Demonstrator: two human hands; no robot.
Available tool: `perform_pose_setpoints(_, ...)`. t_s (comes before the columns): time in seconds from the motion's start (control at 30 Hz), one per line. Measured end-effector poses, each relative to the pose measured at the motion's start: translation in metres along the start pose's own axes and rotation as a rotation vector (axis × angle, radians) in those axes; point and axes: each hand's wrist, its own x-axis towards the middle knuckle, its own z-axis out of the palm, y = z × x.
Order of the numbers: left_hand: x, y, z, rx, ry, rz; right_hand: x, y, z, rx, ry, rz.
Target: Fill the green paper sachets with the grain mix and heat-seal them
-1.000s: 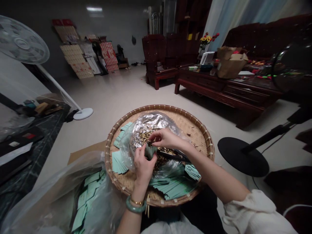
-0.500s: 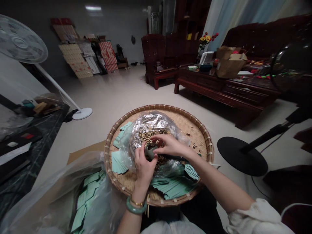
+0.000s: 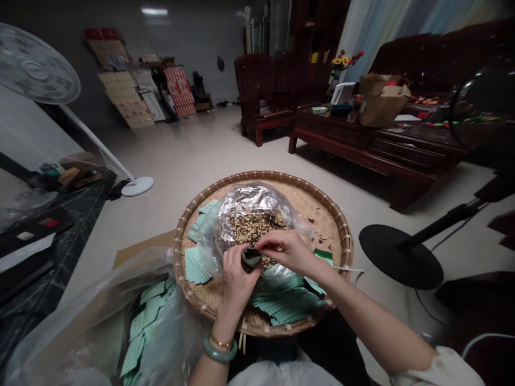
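While the left hand (image 3: 237,276) grips an open packet (image 3: 251,261), I cannot tell what the right hand (image 3: 292,251) holds.
This packet seems unfinished; tray (image 3: 330,214) and bag (image 3: 76,313) carry more.

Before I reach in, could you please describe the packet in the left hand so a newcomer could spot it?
Find the round woven tray, then the clear plastic bag on it. There, the left hand grips the small grey-green packet, its mouth open, unlike the fanned packets lying nearby.
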Motion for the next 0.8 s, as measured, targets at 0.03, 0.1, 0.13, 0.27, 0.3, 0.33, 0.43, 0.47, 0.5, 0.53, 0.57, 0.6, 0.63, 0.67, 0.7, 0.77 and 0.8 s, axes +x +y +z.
perform_pose_setpoints(0.03, 0.0, 0.0, 0.001, 0.012, 0.001, 0.006, 0.001, -0.002, 0.0, -0.013, 0.01, -0.009)
perform_pose_setpoints(0.1, -0.001, -0.001, 0.003, 0.031, 0.004, 0.012, 0.004, -0.007, 0.0, -0.076, -0.017, -0.043)
perform_pose_setpoints(0.13, -0.001, -0.002, 0.004, 0.037, 0.011, 0.014, 0.004, -0.009, 0.001, -0.12, -0.039, -0.066)
perform_pose_setpoints(0.27, -0.003, -0.004, 0.005, 0.033, 0.038, 0.015, 0.001, -0.012, 0.009, -0.317, -0.04, -0.099)
perform_pose_setpoints(0.3, -0.003, -0.005, 0.006, 0.024, 0.036, 0.012, -0.001, -0.011, 0.012, -0.37, -0.035, -0.084)
perform_pose_setpoints(0.33, -0.003, -0.005, 0.006, 0.011, 0.029, 0.008, -0.003, -0.009, 0.015, -0.419, -0.04, -0.068)
perform_pose_setpoints(0.43, -0.003, -0.005, 0.006, -0.047, 0.013, -0.031, -0.006, 0.001, 0.022, -0.461, -0.073, -0.044)
perform_pose_setpoints(0.47, -0.002, -0.005, 0.005, -0.073, 0.009, -0.06, -0.006, 0.004, 0.022, -0.431, -0.072, -0.042)
perform_pose_setpoints(0.5, -0.001, -0.006, 0.003, -0.104, -0.001, -0.102, -0.006, 0.008, 0.02, -0.385, -0.059, -0.038)
perform_pose_setpoints(0.53, 0.0, -0.008, 0.0, -0.146, -0.024, -0.161, -0.005, 0.011, 0.018, -0.329, -0.037, -0.027)
perform_pose_setpoints(0.57, 0.001, -0.009, -0.003, -0.206, -0.068, -0.236, -0.004, 0.013, 0.014, -0.271, -0.012, -0.01)
perform_pose_setpoints(0.6, 0.001, -0.011, -0.006, -0.287, -0.134, -0.322, -0.003, 0.014, 0.011, -0.217, 0.011, 0.012)
perform_pose_setpoints(0.63, 0.002, -0.012, -0.01, -0.385, -0.213, -0.409, -0.002, 0.015, 0.007, -0.17, 0.027, 0.039)
perform_pose_setpoints(0.67, 0.002, -0.013, -0.013, -0.491, -0.288, -0.485, -0.001, 0.015, 0.003, -0.132, 0.031, 0.067)
perform_pose_setpoints(0.7, 0.002, -0.013, -0.016, -0.584, -0.339, -0.539, -0.001, 0.015, 0.0, -0.101, 0.024, 0.096)
perform_pose_setpoints(0.77, 0.001, -0.011, -0.02, -0.709, -0.375, -0.595, -0.001, 0.014, -0.004, -0.049, -0.021, 0.152)
perform_pose_setpoints(0.8, 0.001, -0.01, -0.021, -0.735, -0.366, -0.605, -0.001, 0.013, -0.005, -0.016, -0.056, 0.179)
